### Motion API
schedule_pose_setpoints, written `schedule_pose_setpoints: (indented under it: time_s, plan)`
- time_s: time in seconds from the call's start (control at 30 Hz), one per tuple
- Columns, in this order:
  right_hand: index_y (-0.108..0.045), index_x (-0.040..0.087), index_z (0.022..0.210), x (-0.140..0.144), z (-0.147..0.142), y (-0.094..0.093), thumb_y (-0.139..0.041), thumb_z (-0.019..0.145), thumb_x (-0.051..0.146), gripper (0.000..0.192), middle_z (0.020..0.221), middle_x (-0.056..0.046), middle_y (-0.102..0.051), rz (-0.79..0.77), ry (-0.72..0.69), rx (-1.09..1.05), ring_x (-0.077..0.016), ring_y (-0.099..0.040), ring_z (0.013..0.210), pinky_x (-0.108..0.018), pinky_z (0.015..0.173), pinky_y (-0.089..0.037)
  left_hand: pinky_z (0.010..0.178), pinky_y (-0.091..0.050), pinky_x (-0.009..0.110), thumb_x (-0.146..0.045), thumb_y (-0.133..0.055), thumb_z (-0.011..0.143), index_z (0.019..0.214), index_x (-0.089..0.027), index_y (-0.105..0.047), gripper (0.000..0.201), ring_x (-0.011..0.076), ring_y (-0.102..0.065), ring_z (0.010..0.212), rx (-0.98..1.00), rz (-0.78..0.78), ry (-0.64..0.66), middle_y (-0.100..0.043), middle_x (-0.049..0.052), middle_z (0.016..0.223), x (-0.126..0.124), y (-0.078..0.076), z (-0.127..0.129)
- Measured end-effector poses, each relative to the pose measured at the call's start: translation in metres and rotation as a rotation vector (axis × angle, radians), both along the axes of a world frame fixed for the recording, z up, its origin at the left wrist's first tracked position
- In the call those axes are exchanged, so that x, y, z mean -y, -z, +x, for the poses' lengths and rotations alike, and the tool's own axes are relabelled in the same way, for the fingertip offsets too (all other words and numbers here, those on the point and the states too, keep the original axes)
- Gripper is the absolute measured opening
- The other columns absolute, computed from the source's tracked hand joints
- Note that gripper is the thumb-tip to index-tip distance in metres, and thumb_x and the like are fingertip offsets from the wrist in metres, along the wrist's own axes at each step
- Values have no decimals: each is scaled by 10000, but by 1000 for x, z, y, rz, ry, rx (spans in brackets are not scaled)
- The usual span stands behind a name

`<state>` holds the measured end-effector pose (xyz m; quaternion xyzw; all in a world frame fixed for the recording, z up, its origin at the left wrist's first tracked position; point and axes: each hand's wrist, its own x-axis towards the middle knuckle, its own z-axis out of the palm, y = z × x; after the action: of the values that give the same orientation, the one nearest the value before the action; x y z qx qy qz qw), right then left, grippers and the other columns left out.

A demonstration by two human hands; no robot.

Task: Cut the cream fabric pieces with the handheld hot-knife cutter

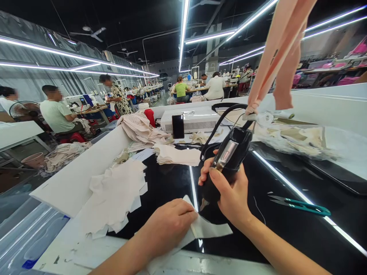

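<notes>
On the glossy black table (pixel 286 229), the pale fabric piece (pixel 210 228) lies flat near the front edge, its long axis running from 8 o'clock to 3 o'clock; the left hand (pixel 169 223) presses it down with fingers curled, its free end just right of the fingertips. The right hand (pixel 229 191), at 1 o'clock from the left, is wrapped tight around the black handheld tool (pixel 229 160); the tool's tip (pixel 204 205) points down at 7 o'clock, just above the piece.
</notes>
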<state>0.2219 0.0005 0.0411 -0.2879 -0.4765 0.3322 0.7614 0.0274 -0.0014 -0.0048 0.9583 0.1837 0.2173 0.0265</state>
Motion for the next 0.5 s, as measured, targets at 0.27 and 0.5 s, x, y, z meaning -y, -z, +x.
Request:
schedule_pose_setpoints:
  time_s: [0.27, 0.5]
  plan:
    - [-611, 291, 1063, 2, -6, 3, -829, 929, 398, 277, 860, 56, -685, 0, -24, 4, -130, -648, 631, -287, 581, -599, 914, -635, 333, -76, -487, 1084, 1191, -159, -680, 235, 223, -722, 1039, 17, -16, -7, -733, 77, 1130, 3, 1, -5]
    - [-606, 288, 1063, 2, -6, 6, -827, 932, 417, 287, 865, 52, -677, -12, -34, 7, -132, -647, 637, -289, 586, -599, 886, -633, 296, -69, -490, 1073, 1165, -170, -686, 239, 201, -727, 1004, 13, -61, -34, -725, 69, 1129, 5, 3, -5]
